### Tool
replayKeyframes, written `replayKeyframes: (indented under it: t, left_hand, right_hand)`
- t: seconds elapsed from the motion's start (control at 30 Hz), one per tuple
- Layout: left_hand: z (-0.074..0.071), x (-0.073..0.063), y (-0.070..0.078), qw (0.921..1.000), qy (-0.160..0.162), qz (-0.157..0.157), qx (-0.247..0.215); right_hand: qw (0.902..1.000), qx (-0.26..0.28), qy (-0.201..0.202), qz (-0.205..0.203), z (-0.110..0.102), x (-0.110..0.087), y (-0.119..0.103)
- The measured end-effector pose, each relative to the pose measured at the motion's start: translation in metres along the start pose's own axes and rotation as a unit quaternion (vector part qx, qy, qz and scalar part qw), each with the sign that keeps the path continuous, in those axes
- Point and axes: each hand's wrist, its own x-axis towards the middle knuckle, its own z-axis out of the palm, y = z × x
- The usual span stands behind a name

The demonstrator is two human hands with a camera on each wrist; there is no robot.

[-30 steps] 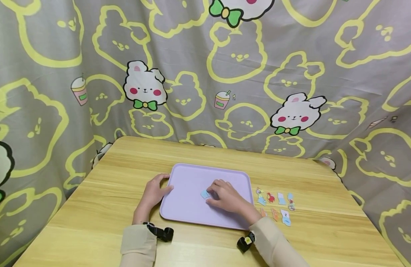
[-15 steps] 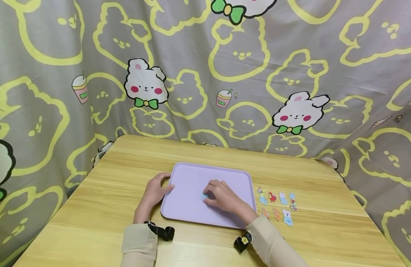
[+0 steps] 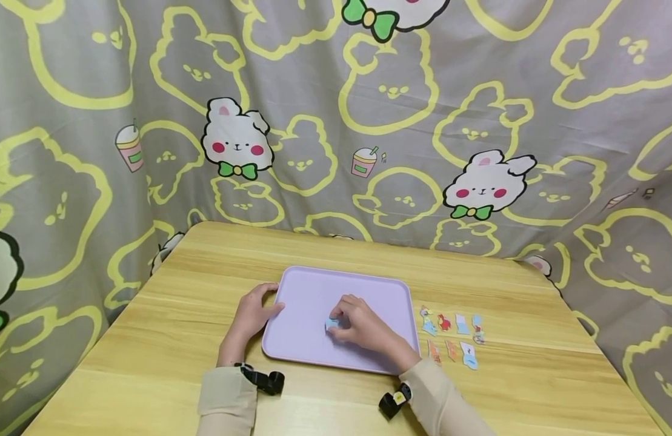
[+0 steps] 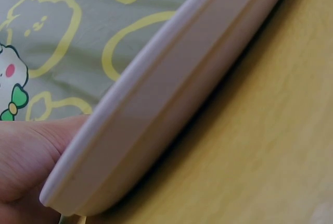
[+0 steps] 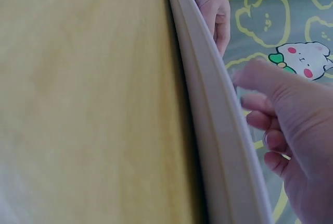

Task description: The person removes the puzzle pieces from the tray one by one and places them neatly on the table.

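Observation:
A lilac tray (image 3: 305,290) lies on the wooden table. My left hand (image 3: 254,315) holds its left edge, with the thumb over the rim onto the tray. In the left wrist view part of that hand (image 4: 31,156) shows behind the tray's side wall (image 4: 140,104). Over the middle of the tray, my right hand (image 3: 363,327) pinches a small light blue puzzle piece (image 3: 331,325) between thumb and fingers, low at the tray's surface. The fingers cover part of the piece. In the right wrist view the tray's wall (image 5: 218,109) hides what the fingertips hold.
Right of the tray, several flat puzzle pieces lie in two rows, among them a red one (image 3: 443,322), an orange one (image 3: 451,350) and a white and blue one (image 3: 469,356). A patterned curtain (image 3: 314,151) hangs behind the wooden table (image 3: 248,254).
My right hand has shifted slightly left over the tray with the light blue puzzle piece, which sits a little farther left and nearer me. The left hand has stayed at the tray's edge.

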Motion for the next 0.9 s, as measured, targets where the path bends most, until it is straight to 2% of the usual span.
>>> replayKeyframes:
  t: [0.2,0.37,0.9]
  left_hand:
    - [0.000,0.001,0.000,1.0000,-0.004,-0.005,0.002]
    - [0.001,0.001,0.000,1.0000,-0.003,0.000,0.003]
    - [0.001,0.001,0.000,0.9999,-0.001,0.002,0.011]
  right_hand:
    - [0.9956,0.075,0.057,-0.008,0.003,-0.002,-0.003]
    - [0.9907,0.102,0.089,-0.009,0.005,-0.003,-0.007]
    - [0.9886,0.110,0.102,0.015,0.002,-0.011,-0.007]
